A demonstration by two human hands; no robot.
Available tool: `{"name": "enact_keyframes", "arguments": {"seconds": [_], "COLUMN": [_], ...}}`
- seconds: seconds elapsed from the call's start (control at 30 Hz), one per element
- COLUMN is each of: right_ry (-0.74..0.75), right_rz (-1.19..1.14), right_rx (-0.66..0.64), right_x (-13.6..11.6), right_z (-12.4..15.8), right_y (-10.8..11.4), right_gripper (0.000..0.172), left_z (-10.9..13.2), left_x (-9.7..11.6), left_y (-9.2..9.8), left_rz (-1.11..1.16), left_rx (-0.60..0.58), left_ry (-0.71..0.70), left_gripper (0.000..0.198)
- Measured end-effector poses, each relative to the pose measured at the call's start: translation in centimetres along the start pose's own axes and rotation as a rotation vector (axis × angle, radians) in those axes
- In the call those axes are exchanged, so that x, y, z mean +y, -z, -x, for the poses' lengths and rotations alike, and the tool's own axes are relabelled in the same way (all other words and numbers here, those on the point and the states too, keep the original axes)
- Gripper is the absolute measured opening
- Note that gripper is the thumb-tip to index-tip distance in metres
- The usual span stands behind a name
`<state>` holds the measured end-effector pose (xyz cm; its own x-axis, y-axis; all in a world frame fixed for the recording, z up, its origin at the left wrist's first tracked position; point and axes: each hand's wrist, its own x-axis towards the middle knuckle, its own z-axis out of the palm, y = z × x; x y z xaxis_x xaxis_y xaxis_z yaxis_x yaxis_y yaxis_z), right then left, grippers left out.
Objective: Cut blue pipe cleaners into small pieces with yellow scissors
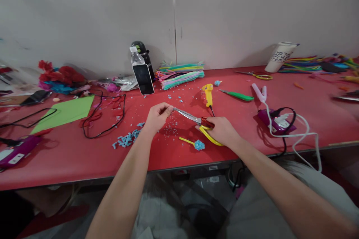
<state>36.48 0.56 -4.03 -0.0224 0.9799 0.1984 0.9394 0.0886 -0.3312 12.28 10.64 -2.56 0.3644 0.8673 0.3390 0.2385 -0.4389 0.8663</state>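
My right hand (223,131) grips a pair of scissors (188,115) by its red and yellow handles, blades pointing left. At the blade tips, my left hand (157,117) is closed with thumb and forefinger pinched; what lies between them is too small to make out. Below the scissors, a yellow stem with a fuzzy blue head (199,145) lies on the red tabletop (168,158). A pile of short blue pieces (127,139) sits beside my left forearm. Tiny bluish bits (171,130) are scattered under my hands.
Behind my hands stand a yellow glue gun (208,94), a phone (143,79) leaning on bottles, and bundled pipe cleaners (182,76). Rightward are a green-handled tool (239,96), a purple power strip (276,122) with cords and a white cup (281,58). Green paper (66,114) lies left.
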Motion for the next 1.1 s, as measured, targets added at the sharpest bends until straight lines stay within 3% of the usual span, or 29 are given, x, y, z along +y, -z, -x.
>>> {"name": "enact_keyframes", "arguments": {"seconds": [0.8,1.1], "right_ry": [-0.008,-0.026], "right_rz": [-0.006,-0.128], "right_rx": [-0.004,0.025], "right_x": [0.19,-0.33], "right_z": [-0.03,0.26], "right_y": [-0.17,0.54], "right_gripper": [0.035,0.038], "left_z": [0.01,-0.10], "left_x": [0.38,0.16], "left_y": [-0.03,-0.01], "left_rz": [-0.012,-0.001], "left_rx": [0.027,0.033], "left_ry": [0.009,0.006], "left_gripper": [0.031,0.032]}}
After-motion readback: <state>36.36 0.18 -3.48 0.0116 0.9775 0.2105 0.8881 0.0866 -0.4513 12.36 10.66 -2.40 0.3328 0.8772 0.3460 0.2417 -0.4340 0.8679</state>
